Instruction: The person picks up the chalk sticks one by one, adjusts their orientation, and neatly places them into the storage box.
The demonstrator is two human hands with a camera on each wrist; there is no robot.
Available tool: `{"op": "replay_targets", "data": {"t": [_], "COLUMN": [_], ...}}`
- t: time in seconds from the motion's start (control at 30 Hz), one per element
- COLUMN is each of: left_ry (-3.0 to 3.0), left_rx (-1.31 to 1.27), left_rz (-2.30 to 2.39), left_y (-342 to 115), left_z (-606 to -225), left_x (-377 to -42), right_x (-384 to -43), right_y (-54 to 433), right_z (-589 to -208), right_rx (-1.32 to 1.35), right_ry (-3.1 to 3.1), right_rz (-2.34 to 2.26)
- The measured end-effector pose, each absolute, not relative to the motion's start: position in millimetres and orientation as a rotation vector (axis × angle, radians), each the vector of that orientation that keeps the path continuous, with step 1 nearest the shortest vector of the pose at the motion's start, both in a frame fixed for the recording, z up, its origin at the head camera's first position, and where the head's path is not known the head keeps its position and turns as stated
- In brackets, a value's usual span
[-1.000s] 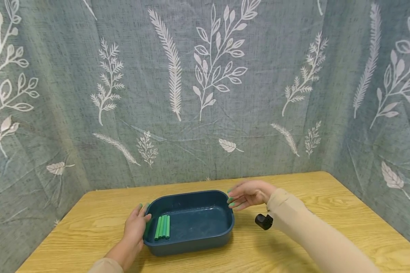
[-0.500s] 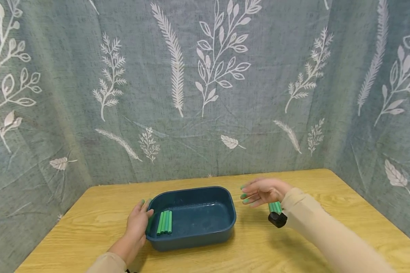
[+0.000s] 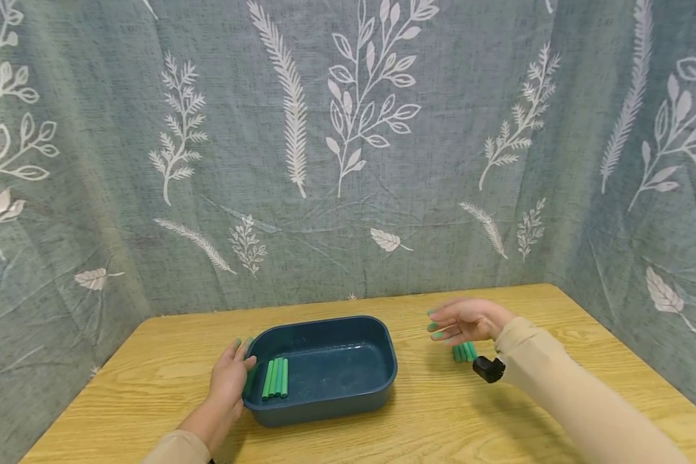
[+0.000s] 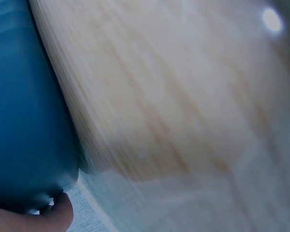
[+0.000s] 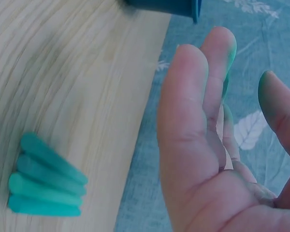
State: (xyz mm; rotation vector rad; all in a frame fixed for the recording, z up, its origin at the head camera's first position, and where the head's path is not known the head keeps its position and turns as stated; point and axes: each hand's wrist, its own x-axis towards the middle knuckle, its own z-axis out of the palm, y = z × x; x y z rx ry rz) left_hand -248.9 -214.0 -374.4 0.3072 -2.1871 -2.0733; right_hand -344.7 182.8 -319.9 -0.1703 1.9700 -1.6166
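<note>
The dark blue rectangular basin (image 3: pixel 325 410) sits on the table with several green round sticks (image 3: pixel 275 379) side by side at its left end. My left hand (image 3: pixel 227 380) holds the basin's left end, thumb over the rim and fingers along the outside. In the left wrist view, a fingertip (image 4: pixel 63 212) bends against the blue wall. My right hand (image 3: pixel 464 320) hovers to the right of the basin, fingers extended and relaxed, with nothing in it. Below it, another group of green sticks (image 5: pixel 46 179) lies fanned on the table, partly hidden by the hand in the head view.
The light wooden table (image 3: pixel 151 374) meets a grey-green curtain (image 3: pixel 319 258) with white leaf prints along its back and sides. A black wrist camera (image 3: pixel 490 369) juts from the right sleeve (image 3: pixel 580 393).
My right hand has moved right, away from the basin's right end, and the green sticks under it have come into view. The left hand keeps its place on the basin.
</note>
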Motion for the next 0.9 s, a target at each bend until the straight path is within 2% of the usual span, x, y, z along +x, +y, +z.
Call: {"op": "replay_targets", "data": {"t": [0.9], "left_ry": [-2.182], "left_rx": [0.299], "left_rz": [-2.095], "left_y": [-212], "left_z": [-373], "left_x": [-252], "right_x": [-349], "right_y": [236], "right_z": [-346], "right_rx": [-0.001], "right_ry": [2.048], "right_rz": [-1.633]}}
